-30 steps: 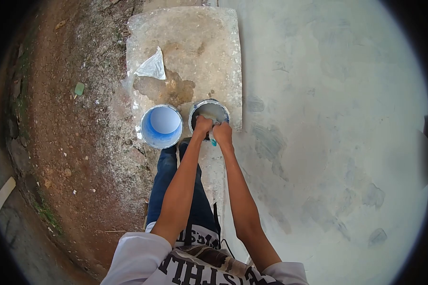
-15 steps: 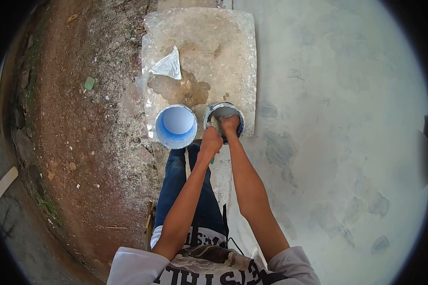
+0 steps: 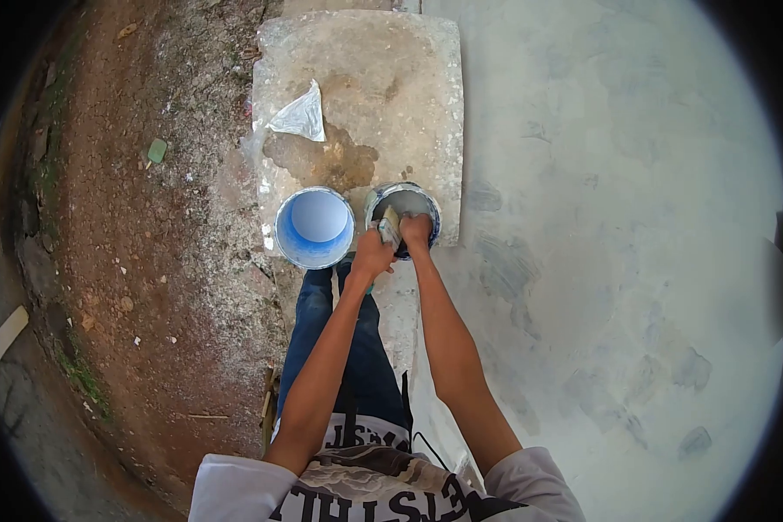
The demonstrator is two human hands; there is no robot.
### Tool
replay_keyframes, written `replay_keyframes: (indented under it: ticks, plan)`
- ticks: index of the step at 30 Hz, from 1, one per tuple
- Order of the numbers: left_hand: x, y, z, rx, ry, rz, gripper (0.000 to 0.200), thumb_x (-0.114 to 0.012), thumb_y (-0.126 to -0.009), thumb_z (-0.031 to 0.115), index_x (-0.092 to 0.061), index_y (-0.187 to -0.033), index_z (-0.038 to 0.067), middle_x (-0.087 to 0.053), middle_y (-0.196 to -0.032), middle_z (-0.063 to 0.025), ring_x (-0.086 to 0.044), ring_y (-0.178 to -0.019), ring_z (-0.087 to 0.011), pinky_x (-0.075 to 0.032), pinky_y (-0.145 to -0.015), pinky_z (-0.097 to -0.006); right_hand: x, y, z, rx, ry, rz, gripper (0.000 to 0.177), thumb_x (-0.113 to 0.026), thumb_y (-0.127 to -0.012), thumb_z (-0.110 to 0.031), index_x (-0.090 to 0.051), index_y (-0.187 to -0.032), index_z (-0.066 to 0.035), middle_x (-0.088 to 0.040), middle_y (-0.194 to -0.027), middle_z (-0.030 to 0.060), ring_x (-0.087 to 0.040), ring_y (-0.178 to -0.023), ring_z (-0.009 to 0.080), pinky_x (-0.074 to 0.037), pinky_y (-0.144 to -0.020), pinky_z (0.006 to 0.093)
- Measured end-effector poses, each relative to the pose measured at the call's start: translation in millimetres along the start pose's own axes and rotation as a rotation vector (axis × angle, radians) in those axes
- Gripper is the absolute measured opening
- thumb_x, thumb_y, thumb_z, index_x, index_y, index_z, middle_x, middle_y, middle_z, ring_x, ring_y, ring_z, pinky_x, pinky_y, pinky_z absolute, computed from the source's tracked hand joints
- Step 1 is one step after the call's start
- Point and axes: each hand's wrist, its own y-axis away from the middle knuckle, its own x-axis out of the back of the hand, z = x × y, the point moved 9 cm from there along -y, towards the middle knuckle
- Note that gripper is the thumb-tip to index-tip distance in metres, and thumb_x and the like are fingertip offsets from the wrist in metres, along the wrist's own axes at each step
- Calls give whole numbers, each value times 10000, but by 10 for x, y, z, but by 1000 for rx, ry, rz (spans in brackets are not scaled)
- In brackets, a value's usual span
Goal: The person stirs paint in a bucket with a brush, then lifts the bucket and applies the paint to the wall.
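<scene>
My left hand (image 3: 374, 254) is closed round the handle of a brush (image 3: 390, 228), whose pale bristle end lies over the near left part of a paint-stained bucket (image 3: 435, 209). Greyish liquid shows inside this bucket. My right hand (image 3: 416, 230) reaches over the bucket's opening with its fingers curled; what it grips, if anything, is hidden. Just to the left stands a blue-walled bucket (image 3: 292, 244) with white liquid in it. A bit of green shows beneath my left hand.
Both buckets stand at the near edge of a stained board (image 3: 418, 96). A crumpled white plastic bag (image 3: 303, 115) lies on it. Reddish soil (image 3: 122, 261) with a small green object (image 3: 157, 150) stretches left; a pale, patchy surface (image 3: 583, 217) fills the right.
My left hand has moved slightly left and the brush shows more clearly over the bucket's rim. The whole view has shifted a little.
</scene>
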Motion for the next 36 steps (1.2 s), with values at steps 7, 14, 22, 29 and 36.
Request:
replay_keyframes:
  ticks: [7, 14, 22, 29, 36]
  plan:
    - [-181, -411, -307, 20, 320, 105, 361, -517, -845, 2, -408, -1172, -103, -630, -933, -200, -661, -647, -220, -531, -496, -306, -194, 437, 73, -325, -1247, -354, 248, -422, -907, -128, -575, -964, 58, -606, -784, 134, -586, -673, 255, -448, -551, 388]
    - [-129, -613, -106, 122, 77, 241, 244, -592, -838, 167, -594, -829, -77, -645, -759, -188, -643, -640, -257, -489, -562, -365, -454, 129, 197, -277, -1215, -474, 131, -468, -899, -78, -573, -878, -3, -557, -688, 77, -525, -546, 201, -368, -433, 347]
    - [-168, -1015, -314, 151, -168, 323, 543, -493, -862, 427, -624, -955, -91, -583, -1010, -328, -561, -1028, -410, -438, -880, -443, -751, -97, 576, -600, -1241, -52, 333, -415, -934, -204, -464, -1150, 44, -558, -1091, 204, -598, -923, 320, -499, -787, 412]
    - [-266, -1134, -521, 282, 38, 157, 658, -397, -886, 539, -652, -726, -46, -644, -665, -210, -653, -691, -340, -511, -696, -412, -685, -101, 555, -521, -1316, -174, 311, -409, -954, -275, -485, -1079, -1, -575, -905, 149, -584, -738, 278, -482, -624, 403]
    - [-334, -1219, -392, -106, -323, 126, 414, -362, -911, 240, -601, -797, -79, -635, -856, -250, -631, -812, -352, -492, -714, -436, -603, 33, 355, -487, -1140, -284, 315, -433, -941, -400, -493, -866, -100, -446, -586, 50, -451, -452, 208, -362, -411, 343]
